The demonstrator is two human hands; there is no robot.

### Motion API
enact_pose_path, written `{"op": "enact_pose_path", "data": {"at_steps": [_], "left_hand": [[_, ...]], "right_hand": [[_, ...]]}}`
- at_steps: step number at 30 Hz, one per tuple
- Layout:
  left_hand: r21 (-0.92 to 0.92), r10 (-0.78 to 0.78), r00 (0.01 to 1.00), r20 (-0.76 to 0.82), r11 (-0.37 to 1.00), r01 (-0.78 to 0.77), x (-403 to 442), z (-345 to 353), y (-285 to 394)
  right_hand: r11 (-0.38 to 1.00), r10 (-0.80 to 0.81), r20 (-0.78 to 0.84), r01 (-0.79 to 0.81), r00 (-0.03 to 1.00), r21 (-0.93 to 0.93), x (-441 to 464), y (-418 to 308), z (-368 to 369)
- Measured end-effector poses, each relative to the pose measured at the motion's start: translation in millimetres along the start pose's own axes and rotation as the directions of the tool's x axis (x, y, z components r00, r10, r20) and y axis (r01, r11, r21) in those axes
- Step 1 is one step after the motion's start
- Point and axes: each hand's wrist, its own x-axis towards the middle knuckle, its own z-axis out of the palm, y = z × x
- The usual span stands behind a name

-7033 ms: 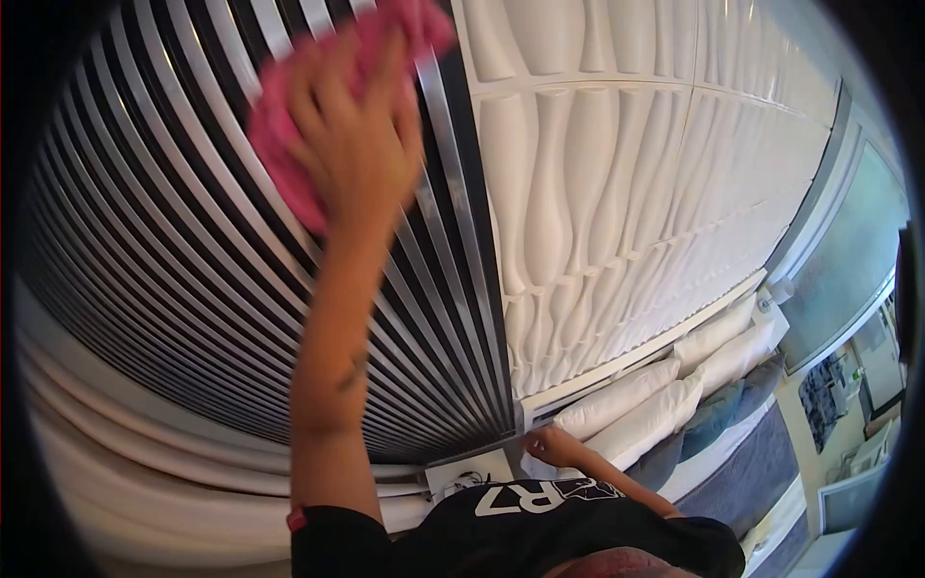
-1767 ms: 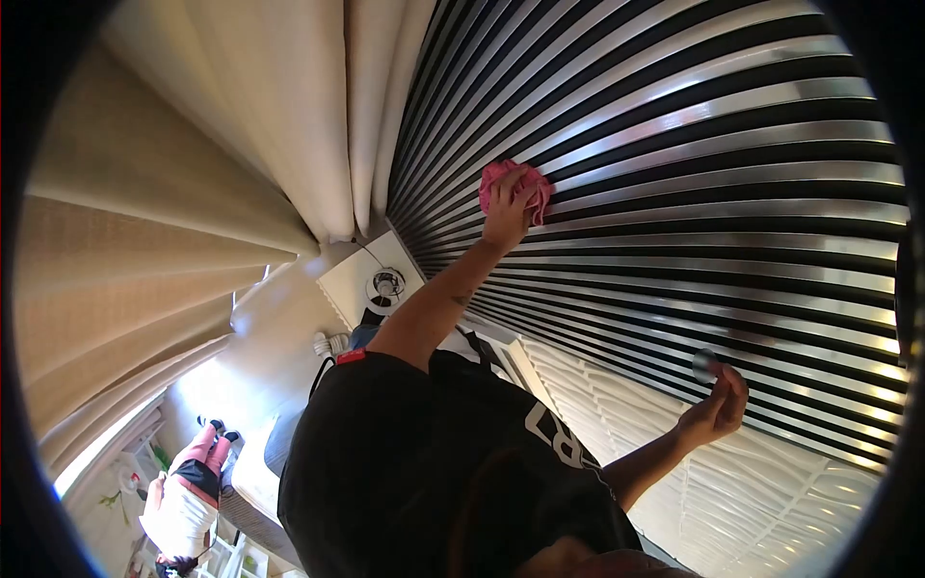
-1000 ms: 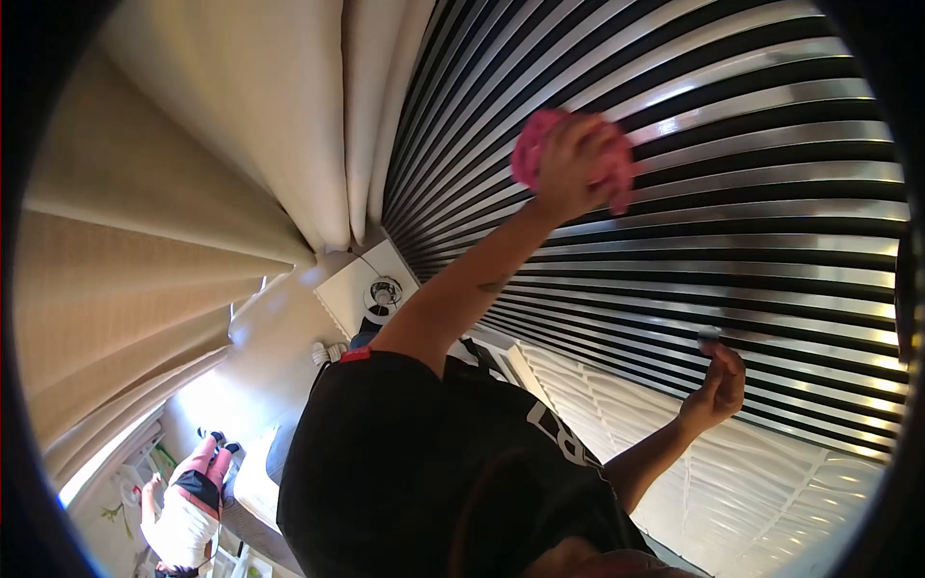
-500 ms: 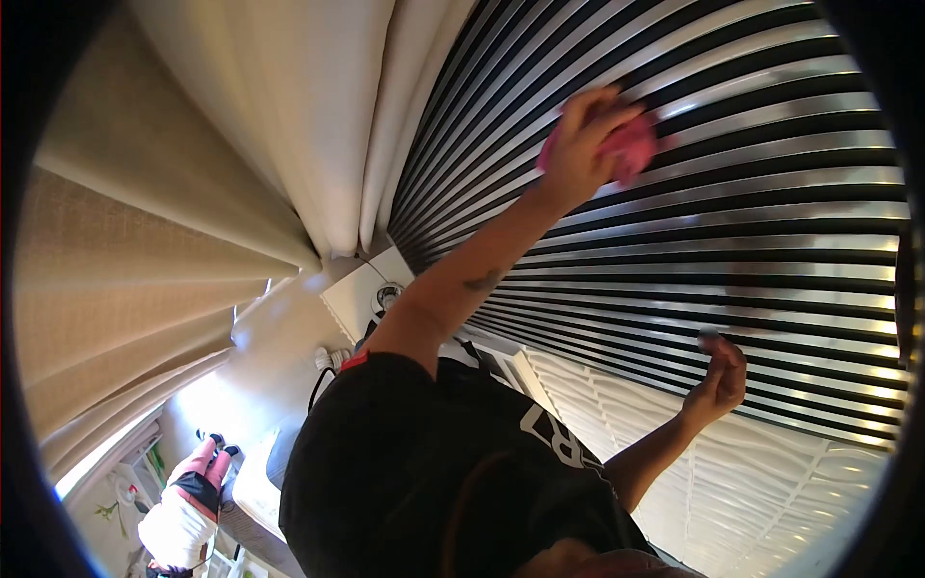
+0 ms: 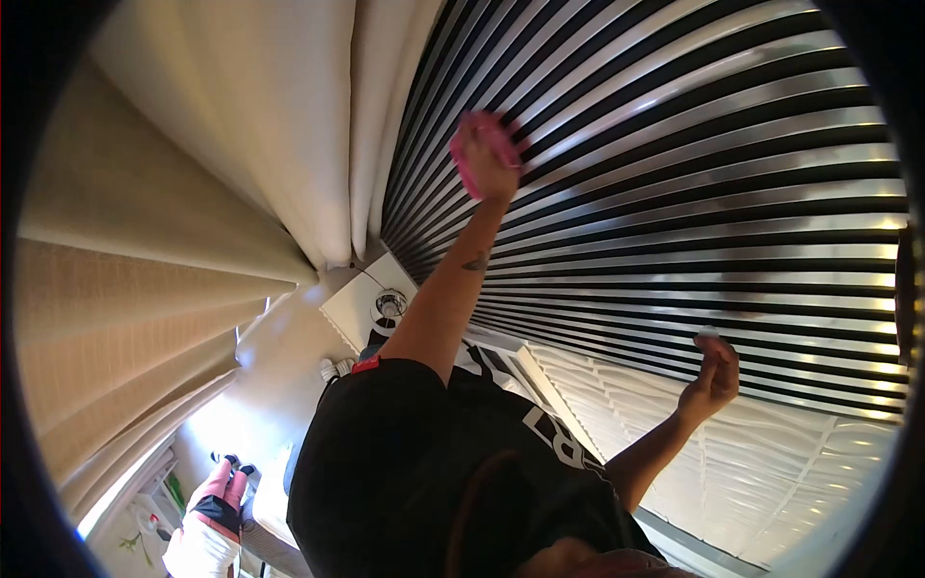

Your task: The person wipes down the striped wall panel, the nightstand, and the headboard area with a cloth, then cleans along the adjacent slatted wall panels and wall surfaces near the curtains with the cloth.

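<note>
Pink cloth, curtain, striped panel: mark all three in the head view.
Pink cloth (image 5: 497,132): head view, on its upper part.
Curtain (image 5: 260,135): head view, on the upper part of its folds.
Striped panel (image 5: 665,197): head view, near the middle of its visible face.

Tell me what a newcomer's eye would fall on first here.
Probably the bright pink cloth in the left hand, at upper centre. Behind it, shiny silver-and-black slats fan across the upper right. The oddest detail is a person in a white top, appearing upside down at bottom left.
</note>
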Motion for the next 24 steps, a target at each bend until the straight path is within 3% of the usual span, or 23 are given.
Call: {"op": "enact_pose_path", "data": {"at_steps": [1, 3, 4, 5, 6, 8, 9, 10, 12, 14, 16, 18, 22, 24], "left_hand": [[0.262, 0.04, 0.995, -0.088, 0.965, -0.015, -5.8, -18.4, -3.7], [0.504, 0.107, 0.98, -0.166, 0.863, -0.009, -11.7, -46.9, -30.1], [0.835, 0.351, 0.934, -0.066, 0.532, -0.141, -4.2, -60.5, -58.3], [0.98, 0.513, 0.849, 0.127, 0.069, -0.189, 1.6, -56.7, -57.4], [0.957, 0.552, 0.817, 0.167, 0.108, -0.269, 1.7, -43.6, -63.3], [0.745, 0.568, 0.777, 0.271, 0.387, -0.543, 6.6, 35.8, -17.5], [0.643, 0.572, 0.742, 0.35, 0.429, -0.634, 5.7, 73.3, 10.4], [0.578, 0.481, 0.789, 0.382, 0.542, -0.61, -2.3, 107.2, 44.1], [0.482, 0.489, 0.699, 0.522, 0.507, -0.714, 8.7, 146.5, 74.9], [0.462, 0.518, 0.655, 0.55, 0.464, -0.755, 20.0, 155.6, 82.6], [0.429, 0.574, 0.562, 0.596, 0.363, -0.827, 35.4, 144.7, 79.8], [0.502, 0.57, 0.56, 0.601, 0.275, -0.82, 48.0, 102.6, 53.9], [0.711, 0.499, 0.679, 0.539, 0.163, -0.684, 38.1, -13.4, -4.9], [0.813, 0.425, 0.823, 0.377, 0.275, -0.514, 30.0, -68.0, -31.1]], "right_hand": [[1.0, 0.016, 0.016, -0.016, 1.0, -0.003, -2.0, -2.6, 3.6], [0.999, 0.019, 0.017, -0.018, 1.0, -0.037, -2.9, -6.4, 6.3], [0.999, 0.011, 0.022, -0.01, 1.0, -0.045, -2.2, -7.5, 7.1], [0.999, 0.003, 0.026, -0.002, 1.0, -0.052, -0.5, -8.0, 9.0], [0.998, 0.002, 0.013, -0.001, 1.0, -0.062, 1.7, -10.0, 10.7], [0.998, -0.015, 0.009, 0.015, 1.0, -0.062, 8.1, -13.2, 13.0], [0.998, -0.025, 0.007, 0.025, 1.0, -0.065, 9.5, -14.9, 11.3], [0.995, -0.049, 0.007, 0.05, 0.999, -0.086, 12.0, -16.7, 10.8], [0.993, -0.062, -0.009, 0.061, 0.998, -0.099, 15.5, -21.3, 7.4], [0.993, -0.084, -0.027, 0.082, 0.996, -0.081, 18.7, -19.8, 1.0], [0.992, -0.07, -0.06, 0.063, 0.996, -0.11, 16.3, -13.6, -7.9], [0.989, -0.035, -0.084, 0.022, 0.996, -0.145, 11.9, -5.7, -18.8], [0.985, 0.078, -0.128, -0.096, 0.989, -0.141, -0.1, 3.9, -24.8], [0.982, 0.094, -0.115, -0.111, 0.989, -0.151, -3.2, 6.6, -26.9]]}}
